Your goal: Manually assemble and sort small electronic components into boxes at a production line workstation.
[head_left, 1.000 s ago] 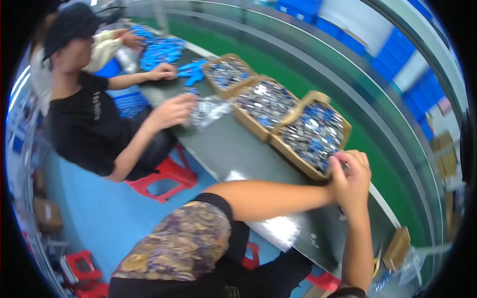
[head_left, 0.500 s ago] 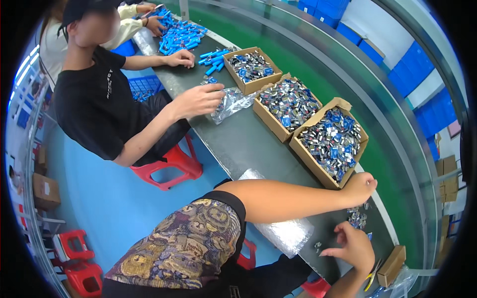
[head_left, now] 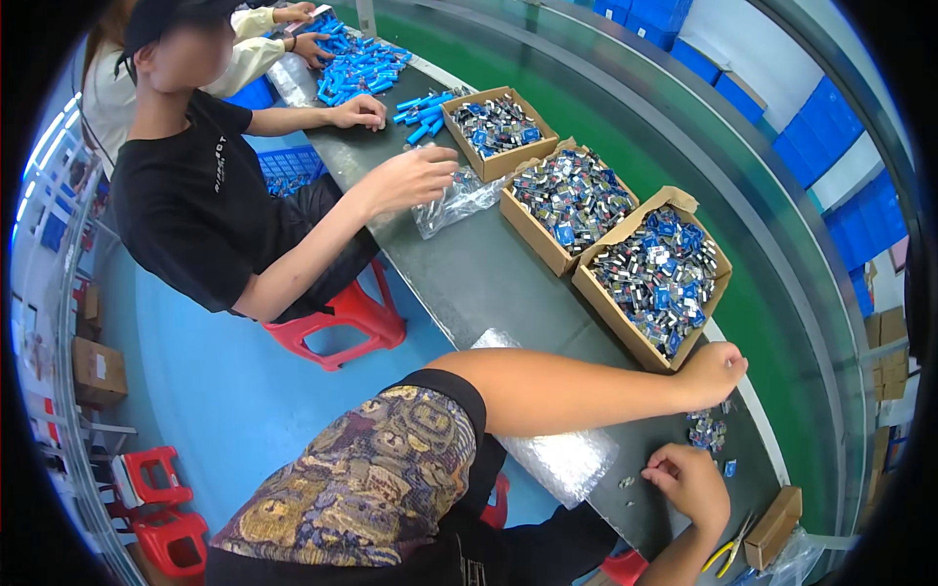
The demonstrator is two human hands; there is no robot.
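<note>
Pale lettering runs down the chest of the co-worker's black shirt, and a whitish label sits on the brown carton at the far left, too small to make out. The left grip hangs beside the near corner of the closest open cardboard box, its fingers curled inward — whether they hold anything is hidden. A loose pile of small parts lies on the dark tabletop just below that hand in the view, and to the upper right of the right grip. This right hand is bent over the surface, thumb and forefinger drawn close together; I cannot tell whether something is pinched between them. A few tiny bits lie just left of its fingertips, and a small blue piece lies to its right. Yellow-handled pliers rest nearby — beside a small brown box.
</note>
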